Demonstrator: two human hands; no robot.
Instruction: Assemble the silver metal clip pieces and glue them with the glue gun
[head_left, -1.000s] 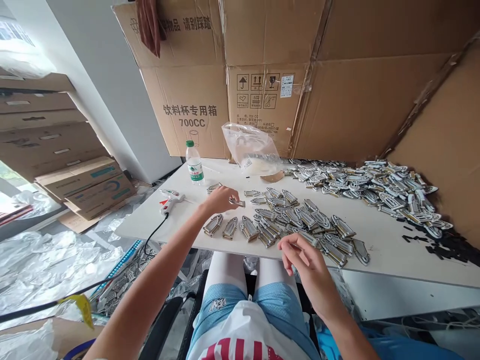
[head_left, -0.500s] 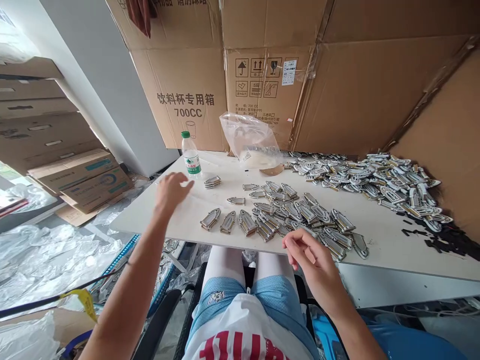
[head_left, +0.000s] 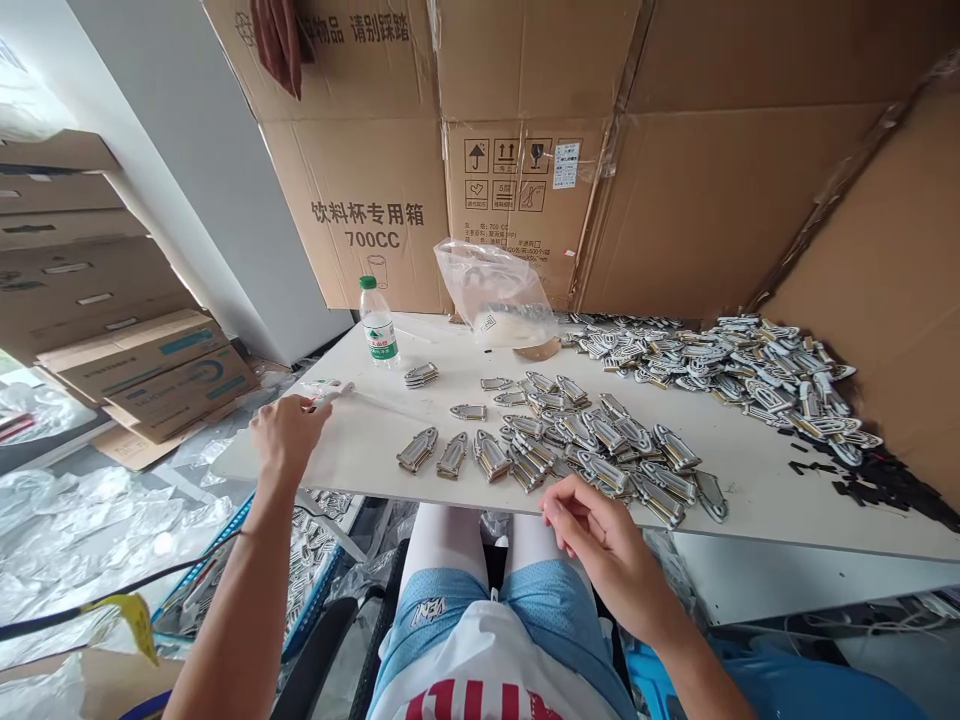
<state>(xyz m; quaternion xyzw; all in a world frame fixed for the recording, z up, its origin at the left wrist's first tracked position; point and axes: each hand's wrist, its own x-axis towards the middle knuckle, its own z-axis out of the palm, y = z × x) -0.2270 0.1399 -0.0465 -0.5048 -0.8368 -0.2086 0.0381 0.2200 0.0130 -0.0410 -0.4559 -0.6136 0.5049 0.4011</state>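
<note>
At the left end of the table, my left hand (head_left: pixel 289 432) has its fingers closed around a small white tube-like thing (head_left: pixel 334 392) with a narrow tip and a bit of red; its exact kind is unclear. My right hand (head_left: pixel 600 545) is at the table's front edge, fingers loosely curled and slightly apart, with nothing visible in them. Just beyond it lies a loose heap of pointed, silver metal pieces with brass-coloured edges (head_left: pixel 600 435). Three such pieces (head_left: pixel 452 455) line up near the front edge. A small stack of them (head_left: pixel 421 375) sits farther back.
A green-capped water bottle (head_left: pixel 380 330) and a clear plastic bag (head_left: pixel 499 300) stand at the back of the white table (head_left: pixel 375 430). A large metal-piece pile (head_left: pixel 720 365) and black strips (head_left: pixel 892 480) lie to the right. Cardboard (head_left: pixel 517 70) walls the back.
My left hand has moved left and a little down, and its fingers have closed on the white tube-like thing. My right hand has shifted slightly left and down. The view has turned slightly.
</note>
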